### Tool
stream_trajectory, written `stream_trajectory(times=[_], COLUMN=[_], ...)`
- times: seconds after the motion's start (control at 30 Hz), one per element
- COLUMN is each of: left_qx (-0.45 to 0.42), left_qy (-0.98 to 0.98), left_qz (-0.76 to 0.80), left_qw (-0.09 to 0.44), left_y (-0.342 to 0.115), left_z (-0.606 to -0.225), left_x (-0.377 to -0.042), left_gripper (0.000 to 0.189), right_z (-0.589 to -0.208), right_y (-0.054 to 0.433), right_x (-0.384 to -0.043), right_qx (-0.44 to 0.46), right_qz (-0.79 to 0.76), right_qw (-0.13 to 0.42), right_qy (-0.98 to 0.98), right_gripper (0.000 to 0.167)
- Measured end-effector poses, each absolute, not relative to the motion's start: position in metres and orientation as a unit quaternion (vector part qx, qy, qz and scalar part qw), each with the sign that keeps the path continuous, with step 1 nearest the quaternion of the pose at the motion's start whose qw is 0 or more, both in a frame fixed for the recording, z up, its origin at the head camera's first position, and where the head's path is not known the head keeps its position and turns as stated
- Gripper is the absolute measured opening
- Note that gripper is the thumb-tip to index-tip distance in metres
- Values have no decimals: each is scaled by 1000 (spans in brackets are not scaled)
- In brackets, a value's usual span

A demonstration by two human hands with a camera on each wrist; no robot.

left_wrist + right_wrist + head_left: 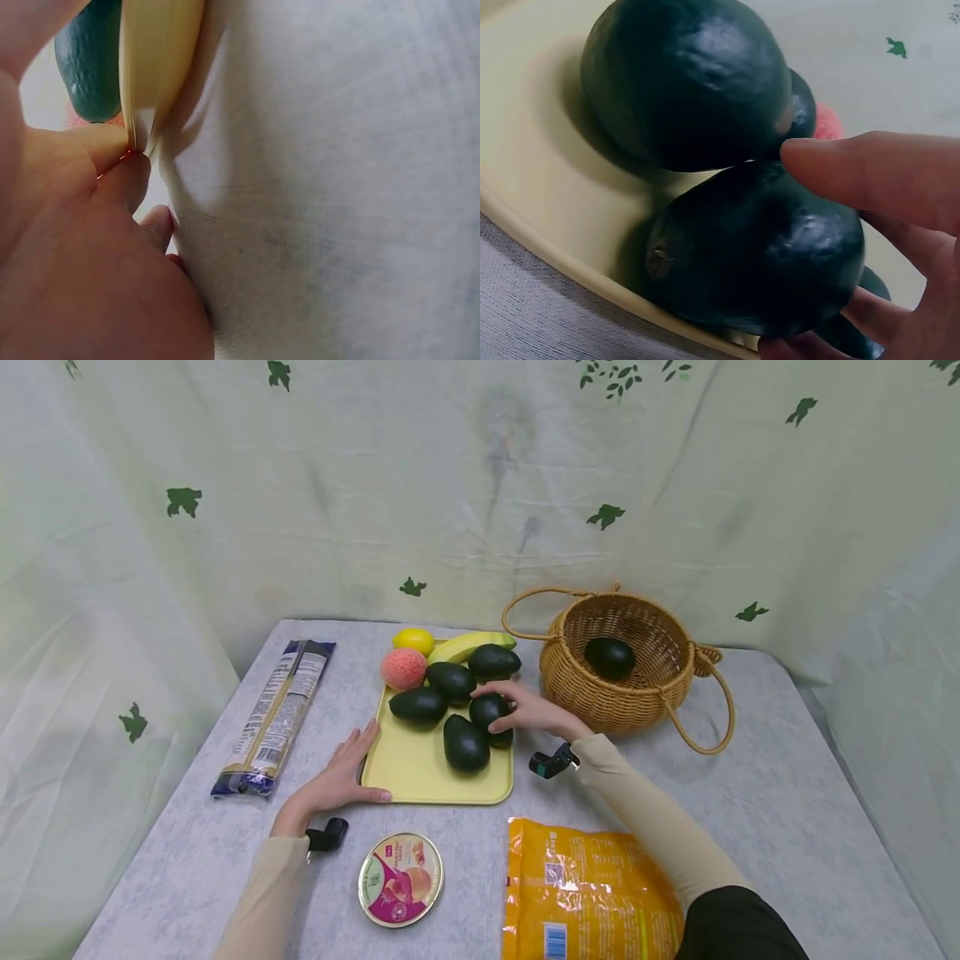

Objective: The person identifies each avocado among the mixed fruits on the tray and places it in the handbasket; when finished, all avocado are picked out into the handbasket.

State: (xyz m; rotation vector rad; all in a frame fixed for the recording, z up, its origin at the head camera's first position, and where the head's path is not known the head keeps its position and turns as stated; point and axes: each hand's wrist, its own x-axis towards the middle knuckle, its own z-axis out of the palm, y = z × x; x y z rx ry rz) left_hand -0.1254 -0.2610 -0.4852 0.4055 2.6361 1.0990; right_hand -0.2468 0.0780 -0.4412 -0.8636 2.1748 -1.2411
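Several dark green avocados [466,745] crowd the yellow tray [408,768] at the middle of the frame, and my right grip [528,708] has one avocado [742,255] held between thumb and curled fingers, at the tray's right side. In the right wrist view it sits at centre, its stem scar facing left, just below another. My left grip [341,777] is spread wide, fingers straight against the tray's left edge, thumb at its lower left corner.

Behind the avocados are a lemon [414,641], a pinkish-red round fruit [403,669] and a banana [457,647]. One more avocado [610,658] lies inside the wicker basket [588,706] at upper right.

At lower centre of the counter [795,843], a round tin [401,879] carries a magenta label with pictured fruit; its lettering is too small for me to read. The orange bag [585,893] at lower right is covered in fine pale print, with a barcode near its bottom left. The long packet [277,718] at left, blue at both ends, has dense panels of tiny print and a barcode.
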Motion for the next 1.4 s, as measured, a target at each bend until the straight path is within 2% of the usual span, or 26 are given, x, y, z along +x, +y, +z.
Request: stream_trajectory(times=[0.27, 0.53, 1.07, 1.4], left_qx=[140, 142, 139, 141], left_qy=[907, 907, 908, 907], left_qz=[376, 375, 374, 376], left_qw=[128, 125, 130, 127], left_y=[-261, -261, -261, -261], left_z=[-486, -485, -484, -486], left_x=[-125, -125, -125, -125], left_gripper=[116, 115, 115, 115], right_z=[-442, -422, -382, -344], right_y=[76, 81, 117, 161], right_x=[-243, -238, -226, -224], right_qx=[-310, -290, -257, -257], right_qz=[-452, -490, -617, -616], right_qw=[236, 237, 287, 229], right_qy=[803, 787, 686, 709], right_gripper=[56, 52, 55, 56])
